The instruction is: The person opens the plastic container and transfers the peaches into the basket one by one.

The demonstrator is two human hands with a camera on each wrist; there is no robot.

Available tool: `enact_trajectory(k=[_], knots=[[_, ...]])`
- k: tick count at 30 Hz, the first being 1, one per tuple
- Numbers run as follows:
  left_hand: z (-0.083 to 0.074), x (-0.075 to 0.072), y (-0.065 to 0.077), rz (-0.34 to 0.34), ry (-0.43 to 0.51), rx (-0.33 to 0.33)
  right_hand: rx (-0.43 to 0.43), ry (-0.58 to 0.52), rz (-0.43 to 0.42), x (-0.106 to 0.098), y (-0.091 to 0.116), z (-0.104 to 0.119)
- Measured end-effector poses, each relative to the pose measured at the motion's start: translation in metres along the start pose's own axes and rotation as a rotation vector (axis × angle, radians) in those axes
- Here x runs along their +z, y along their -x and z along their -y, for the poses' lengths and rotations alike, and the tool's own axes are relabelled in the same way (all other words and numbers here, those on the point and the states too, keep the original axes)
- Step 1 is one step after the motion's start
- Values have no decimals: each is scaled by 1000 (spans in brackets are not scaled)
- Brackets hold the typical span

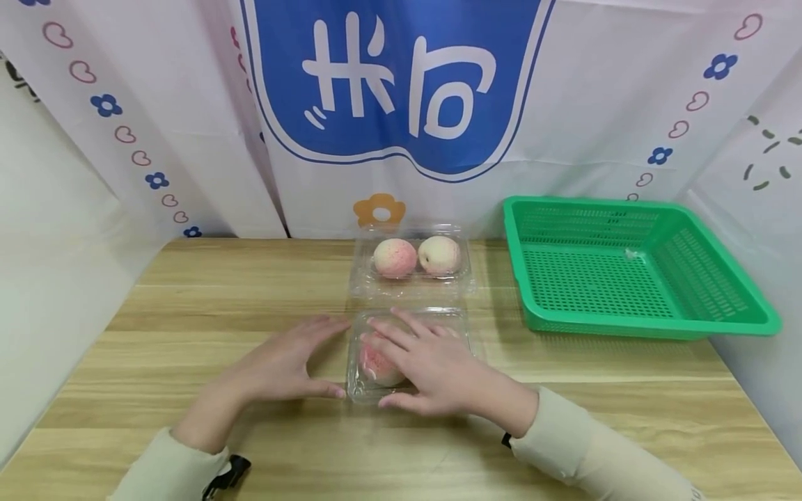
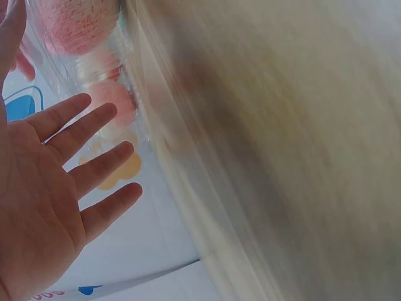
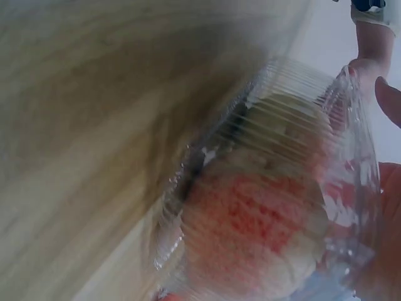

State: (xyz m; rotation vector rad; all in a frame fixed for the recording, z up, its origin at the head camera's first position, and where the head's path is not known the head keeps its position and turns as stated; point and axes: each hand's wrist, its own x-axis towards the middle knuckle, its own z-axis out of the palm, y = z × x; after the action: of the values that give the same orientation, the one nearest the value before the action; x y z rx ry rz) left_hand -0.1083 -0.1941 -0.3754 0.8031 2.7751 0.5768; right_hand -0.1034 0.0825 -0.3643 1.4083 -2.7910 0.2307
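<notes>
Two clear plastic boxes stand in line on the wood-grain table [image 1: 626,403]; 12 o'clock is taken as away from the person, head view. Near box [image 1: 355,369]: at mid-table, between the hands, clear plastic over its pink-and-cream fruit. One fruit [image 1: 378,367] lies toward the box's 8 o'clock; a second [image 1: 446,332], largely hidden by fingers, toward 2 o'clock. Far box [image 1: 410,287]: at 12 o'clock from the near box, just beside it, holding two similar fruits side by side, one [image 1: 395,258] toward 9 o'clock, the other [image 1: 440,255] toward 3.

Left hand [image 1: 288,365]: released, fingers extended and spread, at the near box's 9 o'clock, palm toward it. Thumb tip is just beside the box's 8 o'clock corner; contact cannot be told.

Right hand [image 1: 432,369]: reaches in from 4 o'clock, fingers fanned flat over the top of the near box, not clenched. Pressure cannot be judged.

Green basket [image 1: 651,325]: at 2 o'clock from the near box, apart from both boxes. White cloth [image 1: 626,90] with a blue panel [image 1: 388,139] hangs at 12 o'clock, behind the far box.
</notes>
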Motion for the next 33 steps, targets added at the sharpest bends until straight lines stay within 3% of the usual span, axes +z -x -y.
enact_trajectory(k=[9,15,23,33], knots=[[-1,3,-4,21,45,1,-12,62,-11,7,-6,4],[-1,7,-5,62,136,6,-25,144,-16,11,-7,8],[2,11,-5,105,230,-7,-132,255,-139,12,-9,9],[-5,11,-6,120,265,-15,-260,284,-257,14,-15,3]])
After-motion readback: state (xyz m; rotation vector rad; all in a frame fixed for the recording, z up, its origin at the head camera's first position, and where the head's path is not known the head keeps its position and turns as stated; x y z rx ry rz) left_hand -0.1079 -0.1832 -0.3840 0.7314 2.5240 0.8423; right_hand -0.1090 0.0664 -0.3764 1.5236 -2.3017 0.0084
